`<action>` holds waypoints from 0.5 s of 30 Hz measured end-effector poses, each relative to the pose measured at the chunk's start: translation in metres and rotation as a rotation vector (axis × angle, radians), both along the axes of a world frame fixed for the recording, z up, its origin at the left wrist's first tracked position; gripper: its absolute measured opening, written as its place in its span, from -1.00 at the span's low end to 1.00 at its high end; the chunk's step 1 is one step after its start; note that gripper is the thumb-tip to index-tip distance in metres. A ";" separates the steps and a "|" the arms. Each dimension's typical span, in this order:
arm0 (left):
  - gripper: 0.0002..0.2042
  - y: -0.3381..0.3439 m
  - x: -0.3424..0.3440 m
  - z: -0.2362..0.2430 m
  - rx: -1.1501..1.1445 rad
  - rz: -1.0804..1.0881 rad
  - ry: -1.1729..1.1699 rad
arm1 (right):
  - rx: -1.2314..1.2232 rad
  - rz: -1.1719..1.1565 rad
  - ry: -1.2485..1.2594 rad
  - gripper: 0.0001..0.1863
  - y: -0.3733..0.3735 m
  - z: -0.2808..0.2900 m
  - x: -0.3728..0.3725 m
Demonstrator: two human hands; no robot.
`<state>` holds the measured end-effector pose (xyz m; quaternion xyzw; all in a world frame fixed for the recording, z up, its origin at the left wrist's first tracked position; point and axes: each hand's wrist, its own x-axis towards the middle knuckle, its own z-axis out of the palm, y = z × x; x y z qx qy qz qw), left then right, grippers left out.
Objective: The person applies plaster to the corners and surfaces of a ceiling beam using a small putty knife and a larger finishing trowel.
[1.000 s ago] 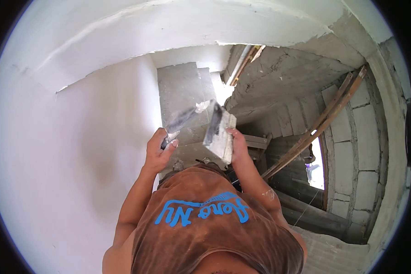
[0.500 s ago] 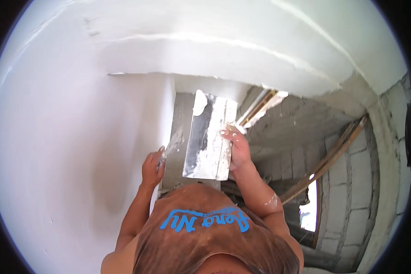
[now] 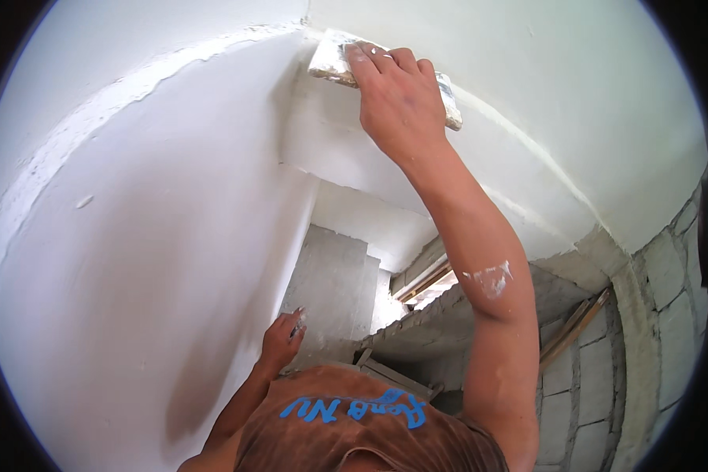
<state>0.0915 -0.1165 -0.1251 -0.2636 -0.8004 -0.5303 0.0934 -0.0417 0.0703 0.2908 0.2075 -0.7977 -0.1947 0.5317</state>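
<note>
Raised high at the top centre, my right hand [image 3: 401, 102] is closed on a wide putty knife [image 3: 334, 64], white with compound along its back. The knife lies against the white surface at the corner where the walls and ceiling meet, and its far edge is hidden. Low at the left, my left hand [image 3: 279, 342] is closed round a small putty knife [image 3: 296, 327]. Little of that tool shows; its blade cannot be made out against the grey behind. White smears mark my right forearm.
A rough white compound band [image 3: 110, 102] runs along the upper left joint; a thinner band [image 3: 543, 169] runs right. The smooth white wall [image 3: 134, 259] stands close on my left. Bare block wall [image 3: 566, 401] and wooden boards [image 3: 574, 330] are at the lower right.
My right hand has lifted the wide putty knife from in front of my chest up to the ceiling joint. My left hand now sits slightly lower in view. The view has shifted too.
</note>
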 end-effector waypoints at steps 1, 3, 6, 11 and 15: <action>-0.58 0.001 0.001 -0.003 -0.017 -0.013 -0.019 | 0.015 -0.002 0.005 -0.65 0.004 0.000 -0.010; -0.58 0.000 0.003 -0.007 -0.026 -0.019 -0.038 | 0.035 -0.050 0.021 -0.66 0.008 -0.001 -0.023; -0.58 0.000 0.007 -0.011 -0.017 -0.033 -0.077 | 0.035 -0.130 -0.075 -0.68 0.002 -0.004 -0.028; -0.57 0.009 0.000 -0.016 -0.015 -0.055 -0.021 | 0.006 -0.184 -0.192 -0.75 -0.004 0.005 -0.022; -0.56 0.011 -0.005 -0.009 -0.021 -0.047 0.019 | 0.061 -0.280 -0.507 -0.62 -0.027 -0.024 0.005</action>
